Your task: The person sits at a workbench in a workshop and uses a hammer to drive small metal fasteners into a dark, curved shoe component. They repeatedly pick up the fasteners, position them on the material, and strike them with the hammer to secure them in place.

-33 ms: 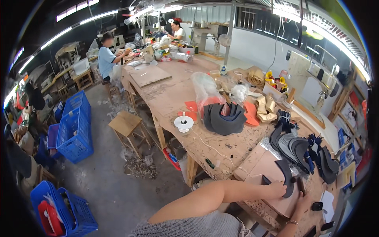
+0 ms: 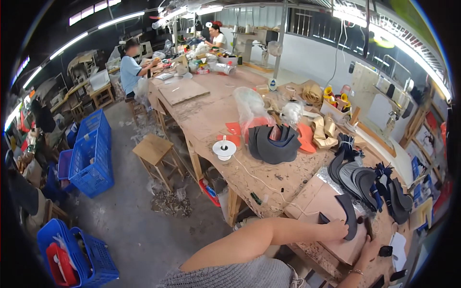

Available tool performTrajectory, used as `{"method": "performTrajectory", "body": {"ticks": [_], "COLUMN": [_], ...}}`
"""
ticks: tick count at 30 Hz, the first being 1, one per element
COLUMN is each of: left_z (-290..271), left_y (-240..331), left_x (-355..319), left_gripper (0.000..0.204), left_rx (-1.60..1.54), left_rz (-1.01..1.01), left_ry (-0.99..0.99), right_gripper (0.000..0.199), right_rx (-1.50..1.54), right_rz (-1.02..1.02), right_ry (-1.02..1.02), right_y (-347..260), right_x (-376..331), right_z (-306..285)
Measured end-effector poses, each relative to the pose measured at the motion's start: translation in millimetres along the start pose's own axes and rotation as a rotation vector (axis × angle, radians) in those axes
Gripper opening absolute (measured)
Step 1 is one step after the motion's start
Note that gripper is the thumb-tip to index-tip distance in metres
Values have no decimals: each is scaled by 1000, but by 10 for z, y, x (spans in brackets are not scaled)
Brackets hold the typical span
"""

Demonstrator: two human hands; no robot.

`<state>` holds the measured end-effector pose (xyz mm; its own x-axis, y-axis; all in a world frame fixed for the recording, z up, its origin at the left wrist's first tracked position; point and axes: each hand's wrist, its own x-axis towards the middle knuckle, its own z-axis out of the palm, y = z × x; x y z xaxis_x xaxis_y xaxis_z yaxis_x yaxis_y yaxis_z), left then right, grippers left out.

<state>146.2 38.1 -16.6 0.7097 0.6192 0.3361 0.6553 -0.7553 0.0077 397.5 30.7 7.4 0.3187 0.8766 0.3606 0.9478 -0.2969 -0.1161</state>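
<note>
My left hand (image 2: 337, 231) reaches across the work board with its fingers bent closed at the edge of a dark grey curved shoe piece (image 2: 349, 216). The piece lies on the board, its curved end just past my fingertips. A small dark pointed piece (image 2: 323, 219) lies beside the same hand. My right hand (image 2: 369, 249), a bracelet at its wrist, is closed around a dark bar-shaped tool (image 2: 368, 225) to the right of the piece. The tool's working end is too small to make out. A white cord (image 2: 261, 180) runs from a white spool (image 2: 224, 149) toward my left hand.
Stacks of dark curved pieces (image 2: 350, 175) lie beyond my hands, with another dark stack (image 2: 272, 146) farther left. A black block (image 2: 385, 251) and white paper (image 2: 398, 249) sit right of my right hand. A wooden stool (image 2: 152, 149) and blue crates (image 2: 91, 163) stand left.
The dark tool in my right hand has shifted very slightly. My left hand and the curved piece stay where they were.
</note>
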Motion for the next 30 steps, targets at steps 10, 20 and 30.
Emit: {"method": "performTrajectory", "body": {"ticks": [10,20,30], "left_z": [-1197,-2093,-2367], "left_y": [-1177,-2670,-3681], "left_x": [-48,-260,-1240], "left_gripper": [11,27,19], "left_rx": [-370,-240,17], "left_rz": [-131,-454,-451], "left_ry": [543,358,750], "right_gripper": [28,16,22], "right_rx": [92,444,520], "right_rz": [55,-420,-339], "right_ry": [353,174,138], "right_y": [462,-906,-983], "right_x": [10,-893,-907], "right_z": [146,-77,-207]}}
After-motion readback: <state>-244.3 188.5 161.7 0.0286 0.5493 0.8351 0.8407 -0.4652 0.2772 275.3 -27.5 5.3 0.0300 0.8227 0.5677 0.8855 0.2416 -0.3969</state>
